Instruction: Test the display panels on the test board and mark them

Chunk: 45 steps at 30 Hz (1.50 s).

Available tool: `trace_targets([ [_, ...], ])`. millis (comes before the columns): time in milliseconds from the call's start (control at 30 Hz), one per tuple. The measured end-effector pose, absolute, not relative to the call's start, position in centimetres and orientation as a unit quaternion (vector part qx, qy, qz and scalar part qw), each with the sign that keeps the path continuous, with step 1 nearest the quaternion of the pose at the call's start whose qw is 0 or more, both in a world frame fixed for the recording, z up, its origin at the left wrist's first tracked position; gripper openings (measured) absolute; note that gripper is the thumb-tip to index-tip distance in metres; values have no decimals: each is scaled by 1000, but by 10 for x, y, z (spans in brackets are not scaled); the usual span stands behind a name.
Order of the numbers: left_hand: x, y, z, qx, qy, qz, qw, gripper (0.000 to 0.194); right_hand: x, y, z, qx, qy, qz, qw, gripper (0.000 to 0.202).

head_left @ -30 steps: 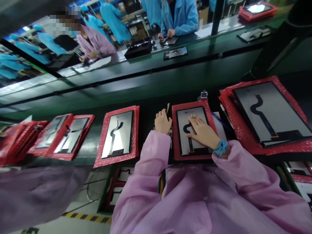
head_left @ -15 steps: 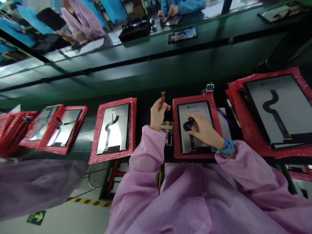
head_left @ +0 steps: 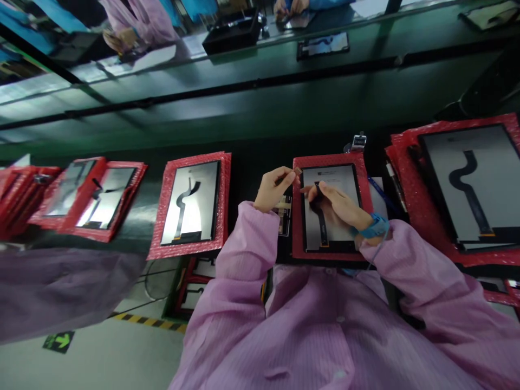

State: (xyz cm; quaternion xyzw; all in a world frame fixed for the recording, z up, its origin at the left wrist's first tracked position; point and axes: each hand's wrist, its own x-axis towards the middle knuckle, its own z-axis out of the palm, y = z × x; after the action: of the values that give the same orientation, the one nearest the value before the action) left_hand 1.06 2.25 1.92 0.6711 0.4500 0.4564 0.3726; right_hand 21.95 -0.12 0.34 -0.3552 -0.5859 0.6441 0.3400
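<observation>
In front of me a tablet-sized display panel (head_left: pixel 345 233) lies on red bubble wrap (head_left: pixel 297 244). A black ribbon cable (head_left: pixel 323 227) curves up from the panel's lower edge. My right hand (head_left: pixel 343 206), with a blue band at its wrist, is closed by thumb and finger on the cable's upper end. My left hand (head_left: pixel 274 188) pinches a small brownish flex connector (head_left: pixel 298 171) over the panel's upper left corner. Most of that connector is hidden by the fingers. Partly covered by my left hand, a small part with light strips (head_left: pixel 284 214) lies beside the wrap.
More panels on red wrap stand left (head_left: pixel 207 206) and right (head_left: pixel 487 184). A blue pen (head_left: pixel 382 194), a dark-and-white pen (head_left: pixel 396 184) and a small metal device (head_left: pixel 358 142) lie near the right stack. A neighbour's sleeve (head_left: pixel 65 292) reaches in from the left. Co-workers sit across the bench.
My left hand has moved right and slightly down with the flex connector, from beside the panel to its upper left corner. My right fingers have shifted upward along the black ribbon cable.
</observation>
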Motion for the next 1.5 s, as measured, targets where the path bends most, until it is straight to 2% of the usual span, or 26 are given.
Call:
trace_targets([
  [233, 5, 18, 23, 775, 446, 327, 304, 23, 224, 10, 8, -305, -795, 460, 252, 48],
  [367, 6, 15, 23, 810, 435, 275, 281, 23, 228, 9, 5, -289, -826, 410, 258, 50],
  [633, 9, 12, 26, 836, 422, 203, 288, 20, 226, 9, 4, -302, -841, 319, 316, 38],
  [1000, 10, 11, 25, 836, 410, 213, 296, 19, 223, 6, -2, -327, -845, 266, 328, 26],
  [1500, 10, 11, 20, 843, 411, 201, 282, 22, 219, 3, -3, -327, -831, 300, 336, 26],
])
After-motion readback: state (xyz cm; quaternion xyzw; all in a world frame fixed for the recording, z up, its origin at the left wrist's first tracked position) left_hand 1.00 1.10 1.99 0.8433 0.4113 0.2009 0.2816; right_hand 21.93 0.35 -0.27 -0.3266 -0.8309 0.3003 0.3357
